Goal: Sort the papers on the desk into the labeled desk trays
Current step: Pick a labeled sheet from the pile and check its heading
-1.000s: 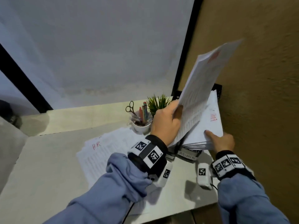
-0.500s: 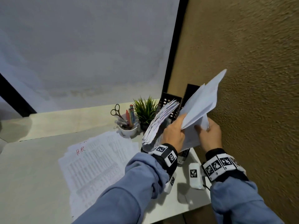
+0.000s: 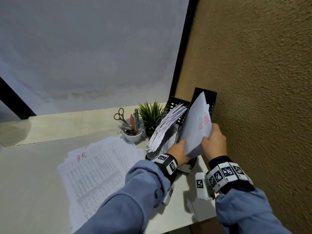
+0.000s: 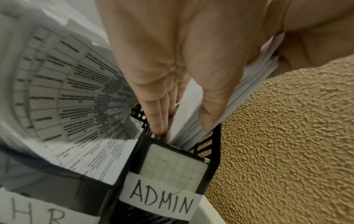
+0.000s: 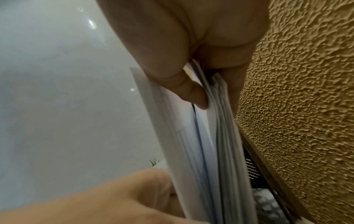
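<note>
Both hands hold a white paper stack with red writing on its top corner. It stands upright in the rightmost black tray, labeled ADMIN, against the textured wall. My left hand pinches the stack's lower left edge, fingers on one side and thumb on the other. My right hand grips its right edge, thumb pressed on the sheets. The neighbouring tray, labeled HR, holds a curled sheaf. A pile marked HR lies flat on the desk.
A white cup with scissors and pens and a small green plant stand left of the trays. The brown textured wall runs close along the right. The desk's front edge is near my sleeves.
The stack, held up in the air earlier, has come down into the ADMIN tray. My right hand has moved onto its right edge, and the view has swung right.
</note>
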Demonstrator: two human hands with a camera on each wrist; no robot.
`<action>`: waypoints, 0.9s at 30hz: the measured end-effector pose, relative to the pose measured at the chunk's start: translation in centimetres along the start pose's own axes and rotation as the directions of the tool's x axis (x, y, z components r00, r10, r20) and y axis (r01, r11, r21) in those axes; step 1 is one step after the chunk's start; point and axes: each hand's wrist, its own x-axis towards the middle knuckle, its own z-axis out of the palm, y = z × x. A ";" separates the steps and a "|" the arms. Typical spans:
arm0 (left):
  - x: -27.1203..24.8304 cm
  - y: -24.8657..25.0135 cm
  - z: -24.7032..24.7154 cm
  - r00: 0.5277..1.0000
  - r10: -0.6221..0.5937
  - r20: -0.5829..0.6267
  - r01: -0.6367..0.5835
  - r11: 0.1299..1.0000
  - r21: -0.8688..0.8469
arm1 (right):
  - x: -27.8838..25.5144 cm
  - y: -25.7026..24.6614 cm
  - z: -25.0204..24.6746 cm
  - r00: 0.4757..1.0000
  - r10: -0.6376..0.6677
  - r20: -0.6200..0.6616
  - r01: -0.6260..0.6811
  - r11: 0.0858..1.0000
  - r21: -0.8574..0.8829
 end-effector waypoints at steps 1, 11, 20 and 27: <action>-0.4 -0.2 -0.3 1.000 0.023 -0.005 -0.023 1.000 -0.015 | 0.0 -0.1 -0.1 1.000 0.016 -0.004 -0.016 1.000 0.018; -10.9 -11.6 -3.9 0.938 -0.125 -0.323 0.074 0.983 -0.166 | -3.8 -4.4 1.8 0.829 -0.432 -0.355 0.521 0.828 0.209; -18.8 -28.0 -4.3 0.245 -0.826 -0.507 0.623 0.535 -0.571 | -11.7 -3.8 16.8 0.852 -0.420 0.313 0.348 0.900 0.262; -20.4 -30.5 -5.8 0.201 -0.931 -0.304 0.469 0.364 -0.805 | -14.8 -2.1 22.3 0.720 0.055 0.692 -0.067 0.998 -0.010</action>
